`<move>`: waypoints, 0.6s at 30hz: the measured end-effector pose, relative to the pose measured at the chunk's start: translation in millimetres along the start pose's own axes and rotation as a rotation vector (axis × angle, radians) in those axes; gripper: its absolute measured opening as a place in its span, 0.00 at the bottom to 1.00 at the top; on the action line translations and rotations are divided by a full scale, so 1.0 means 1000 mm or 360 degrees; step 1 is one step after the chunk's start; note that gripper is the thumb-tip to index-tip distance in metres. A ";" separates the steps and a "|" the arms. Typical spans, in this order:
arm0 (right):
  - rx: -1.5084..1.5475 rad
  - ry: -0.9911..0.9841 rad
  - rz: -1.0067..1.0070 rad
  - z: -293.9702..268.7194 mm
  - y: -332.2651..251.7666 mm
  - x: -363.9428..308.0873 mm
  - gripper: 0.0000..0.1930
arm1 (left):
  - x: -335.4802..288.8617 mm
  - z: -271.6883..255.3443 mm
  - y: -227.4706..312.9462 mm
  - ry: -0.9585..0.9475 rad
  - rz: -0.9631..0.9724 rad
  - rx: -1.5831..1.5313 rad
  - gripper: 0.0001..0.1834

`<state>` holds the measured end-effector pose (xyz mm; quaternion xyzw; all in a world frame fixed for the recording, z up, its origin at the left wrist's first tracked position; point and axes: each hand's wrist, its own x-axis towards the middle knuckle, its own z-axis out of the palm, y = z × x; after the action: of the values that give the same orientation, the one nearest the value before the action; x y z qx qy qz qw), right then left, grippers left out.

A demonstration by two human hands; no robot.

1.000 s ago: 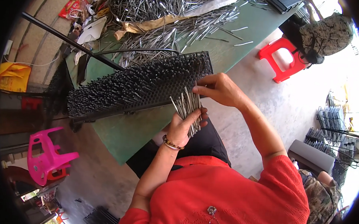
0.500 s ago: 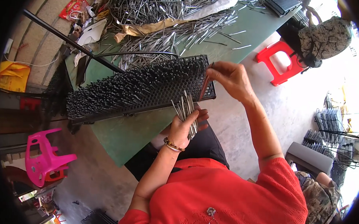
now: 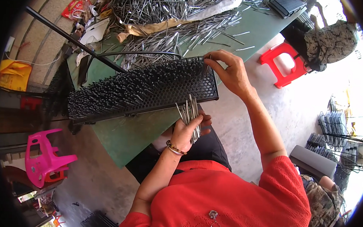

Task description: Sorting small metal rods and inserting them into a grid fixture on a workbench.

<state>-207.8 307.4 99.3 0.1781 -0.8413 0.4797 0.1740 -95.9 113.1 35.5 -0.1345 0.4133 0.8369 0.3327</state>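
A long black rack (image 3: 209, 85) with a honeycomb of holes lies slanted across the table edge. Dark thin rods (image 3: 108, 95) stand packed in most of its holes; the right end and front rows show bare holes. My left hand (image 3: 185, 132) is closed around a bundle of thin silvery metal strips (image 3: 189, 114), fanned upward just in front of the rack. At the rack's far right corner, my right hand (image 3: 231, 73) has thumb and forefinger pinched on a thin strip (image 3: 205, 68) held upright among the holes. Its lower end is hard to make out.
A large heap of loose metal strips (image 3: 154, 13) covers the back of the green table (image 3: 116, 141), with torn paper across it. A black bar (image 3: 76, 42) crosses at the left. Red stool (image 3: 274, 61), pink chair (image 3: 43, 159) and people in camouflage clothing (image 3: 331, 41) are around.
My right hand has moved slightly left along the rack's far right corner, its strip now upright rather than slanting over the right end. My left hand has barely moved with its bundle.
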 end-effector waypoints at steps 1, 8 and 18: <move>-0.0060 -0.0056 -0.0038 -0.001 0.000 0.001 0.07 | 0.000 0.000 0.000 0.0000 0.0000 0.0000 0.11; -0.0205 -0.0256 -0.0253 -0.004 0.004 0.004 0.08 | 0.000 0.000 -0.001 0.0007 -0.0007 0.0013 0.12; -0.0149 -0.0244 -0.0170 0.006 0.006 -0.006 0.09 | 0.000 -0.002 -0.002 0.0013 -0.0027 0.0019 0.12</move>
<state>-206.5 305.9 89.4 0.2505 -0.8630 0.4150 0.1426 -94.6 112.5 32.8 -0.1393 0.4184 0.8310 0.3389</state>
